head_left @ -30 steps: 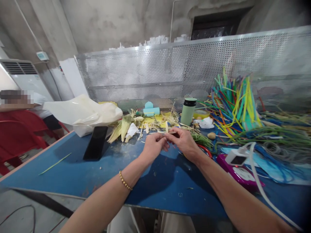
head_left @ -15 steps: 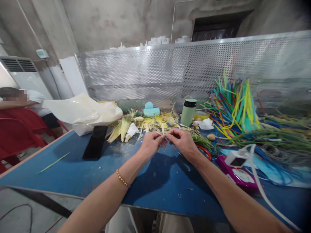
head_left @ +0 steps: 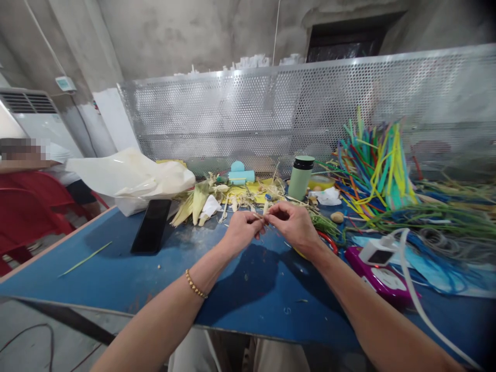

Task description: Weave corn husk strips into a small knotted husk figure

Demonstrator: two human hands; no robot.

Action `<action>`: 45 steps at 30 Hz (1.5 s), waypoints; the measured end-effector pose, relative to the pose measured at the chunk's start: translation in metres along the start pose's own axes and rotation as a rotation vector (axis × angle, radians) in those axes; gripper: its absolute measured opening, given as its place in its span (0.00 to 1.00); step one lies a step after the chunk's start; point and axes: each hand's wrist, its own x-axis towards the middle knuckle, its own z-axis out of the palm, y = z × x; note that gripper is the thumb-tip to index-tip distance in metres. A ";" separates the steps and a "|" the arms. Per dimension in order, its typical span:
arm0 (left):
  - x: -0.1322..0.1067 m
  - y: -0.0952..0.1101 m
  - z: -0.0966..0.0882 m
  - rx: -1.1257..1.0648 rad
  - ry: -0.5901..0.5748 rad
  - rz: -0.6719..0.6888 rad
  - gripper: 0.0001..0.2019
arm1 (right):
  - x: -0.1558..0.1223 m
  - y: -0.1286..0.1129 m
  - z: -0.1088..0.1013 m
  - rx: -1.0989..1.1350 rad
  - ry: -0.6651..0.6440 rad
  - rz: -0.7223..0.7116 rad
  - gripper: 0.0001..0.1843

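Observation:
Over the middle of the blue table [head_left: 240, 289] my hands meet fingertip to fingertip. My left hand [head_left: 242, 230] is closed in a pinch on a thin pale strip [head_left: 259, 215], perhaps plant fibre. Closed as well, my right hand [head_left: 292, 225] pinches at the strip's other end; the fingers hide most of it. Just behind them lie dried plant scraps [head_left: 251, 194] and corn husks [head_left: 199, 199] with a crumpled white tissue [head_left: 211, 205]. A green, black-collared bottle [head_left: 299, 181] stands behind my right hand.
A black phone [head_left: 151, 227] and white plastic bag [head_left: 132, 181] are at left. Coloured strips [head_left: 382, 170], green stems [head_left: 418, 219] and a purple power strip [head_left: 382, 281] with a white charger [head_left: 377, 252] lie at right. A perforated metal panel [head_left: 232, 113] backs the table. A person sits far left.
My right hand has shifted slightly, its fingers more curled at the strip. My left hand stays almost in place. The view has moved a little.

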 end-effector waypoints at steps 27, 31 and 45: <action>0.002 0.009 -0.005 -0.579 0.092 -0.253 0.08 | -0.001 -0.009 -0.008 -0.021 -0.184 -0.005 0.09; 0.003 0.008 -0.006 -0.603 0.092 -0.280 0.08 | -0.001 -0.011 -0.009 -0.049 -0.155 0.000 0.09; -0.002 0.008 0.002 -0.540 -0.031 -0.152 0.09 | 0.002 -0.008 -0.007 0.342 -0.144 0.081 0.16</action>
